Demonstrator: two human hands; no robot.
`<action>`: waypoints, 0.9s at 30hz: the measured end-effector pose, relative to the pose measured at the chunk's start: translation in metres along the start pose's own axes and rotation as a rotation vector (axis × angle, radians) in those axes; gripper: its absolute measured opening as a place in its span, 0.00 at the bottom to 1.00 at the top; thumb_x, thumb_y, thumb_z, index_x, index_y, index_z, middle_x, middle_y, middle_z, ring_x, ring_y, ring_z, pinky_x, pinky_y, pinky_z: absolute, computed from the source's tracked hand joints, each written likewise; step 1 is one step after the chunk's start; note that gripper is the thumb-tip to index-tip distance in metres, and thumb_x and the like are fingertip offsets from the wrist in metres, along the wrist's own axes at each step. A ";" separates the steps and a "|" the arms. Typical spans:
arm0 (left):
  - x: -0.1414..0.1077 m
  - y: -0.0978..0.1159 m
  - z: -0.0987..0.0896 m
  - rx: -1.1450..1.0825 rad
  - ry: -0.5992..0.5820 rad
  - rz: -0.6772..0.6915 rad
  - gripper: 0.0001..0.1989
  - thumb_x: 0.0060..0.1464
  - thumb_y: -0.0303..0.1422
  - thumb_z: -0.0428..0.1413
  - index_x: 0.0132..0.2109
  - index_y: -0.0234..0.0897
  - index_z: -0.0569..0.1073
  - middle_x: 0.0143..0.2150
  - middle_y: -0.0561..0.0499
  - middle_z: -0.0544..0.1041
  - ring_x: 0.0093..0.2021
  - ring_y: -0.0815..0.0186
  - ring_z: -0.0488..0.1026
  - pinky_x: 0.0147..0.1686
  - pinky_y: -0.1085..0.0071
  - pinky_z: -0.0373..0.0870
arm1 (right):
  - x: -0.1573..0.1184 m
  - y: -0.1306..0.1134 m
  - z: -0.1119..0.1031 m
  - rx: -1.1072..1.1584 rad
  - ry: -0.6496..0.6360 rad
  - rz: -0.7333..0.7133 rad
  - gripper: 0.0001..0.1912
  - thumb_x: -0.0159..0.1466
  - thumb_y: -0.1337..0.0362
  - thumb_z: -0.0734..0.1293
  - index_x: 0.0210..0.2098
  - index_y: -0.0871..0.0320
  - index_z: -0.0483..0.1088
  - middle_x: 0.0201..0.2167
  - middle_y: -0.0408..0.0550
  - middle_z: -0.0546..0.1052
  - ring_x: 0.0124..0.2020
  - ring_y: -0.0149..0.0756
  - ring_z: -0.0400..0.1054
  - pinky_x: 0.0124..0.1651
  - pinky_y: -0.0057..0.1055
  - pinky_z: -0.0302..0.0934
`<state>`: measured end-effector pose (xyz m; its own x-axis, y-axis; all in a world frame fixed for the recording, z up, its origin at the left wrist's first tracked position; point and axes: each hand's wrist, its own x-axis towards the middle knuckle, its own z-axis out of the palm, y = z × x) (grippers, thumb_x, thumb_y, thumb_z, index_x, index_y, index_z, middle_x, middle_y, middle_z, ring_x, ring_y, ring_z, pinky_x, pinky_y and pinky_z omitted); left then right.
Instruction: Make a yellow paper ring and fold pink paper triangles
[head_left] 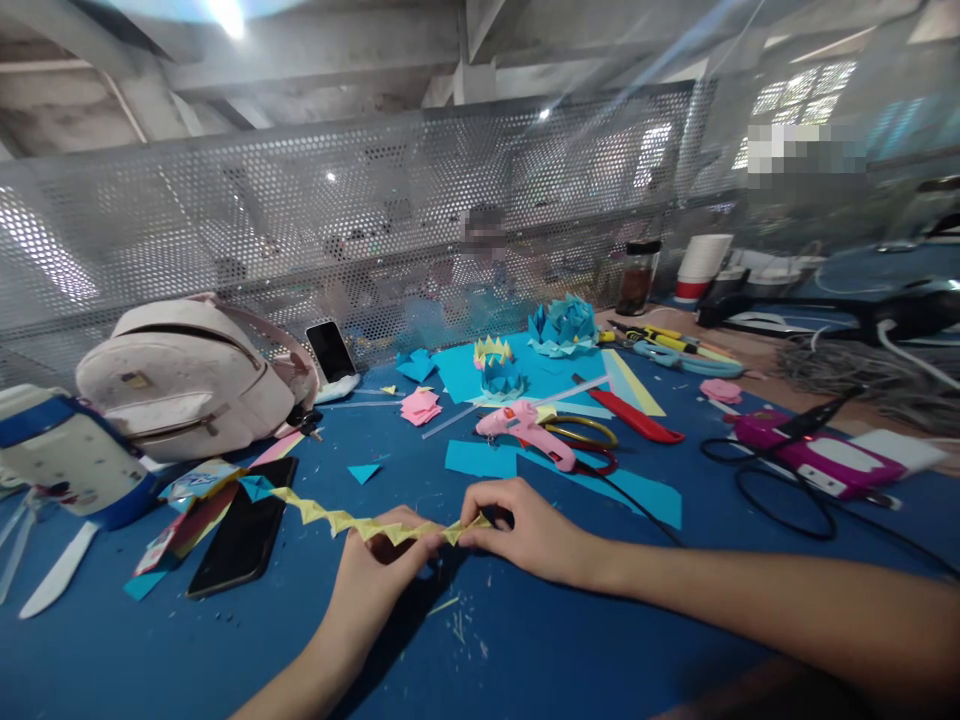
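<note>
A long zigzag strip of folded yellow paper point(330, 518) stretches between my hands above the blue table, with a blue folded piece point(256, 487) at its far left end. My left hand point(382, 570) pinches the strip near its middle, thumb in front. At the right end, my right hand point(517, 525) grips it between thumb and fingertips. Just beyond my hands lie a pink glue gun point(525, 428) and blue paper pieces point(480, 458). Farther back stand a small yellow-and-blue paper ring point(495, 370) and a larger blue folded-paper flower point(564, 325).
At left are a pale backpack point(187, 375), a bottle point(67, 455), a dark phone point(244, 530) and a white plastic knife point(58, 572). A red-handled cutter point(637, 415), a magenta device point(817, 455) with black cable, and stacked cups point(703, 268) are at right. A perforated metal screen point(337, 220) rises behind.
</note>
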<state>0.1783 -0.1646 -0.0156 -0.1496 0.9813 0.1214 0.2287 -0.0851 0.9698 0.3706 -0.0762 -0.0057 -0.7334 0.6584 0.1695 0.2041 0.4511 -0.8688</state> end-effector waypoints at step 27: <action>-0.004 0.001 0.002 -0.034 0.136 0.149 0.11 0.50 0.40 0.64 0.34 0.36 0.80 0.34 0.47 0.79 0.36 0.62 0.76 0.38 0.70 0.73 | 0.005 -0.003 0.004 -0.015 -0.099 -0.046 0.13 0.66 0.57 0.66 0.33 0.61 0.73 0.27 0.43 0.74 0.27 0.30 0.63 0.29 0.25 0.55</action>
<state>0.1813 -0.1681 -0.0157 -0.2457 0.9253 0.2888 0.2254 -0.2353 0.9454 0.3638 -0.0767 -0.0039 -0.8024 0.5745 0.1618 0.1780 0.4892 -0.8538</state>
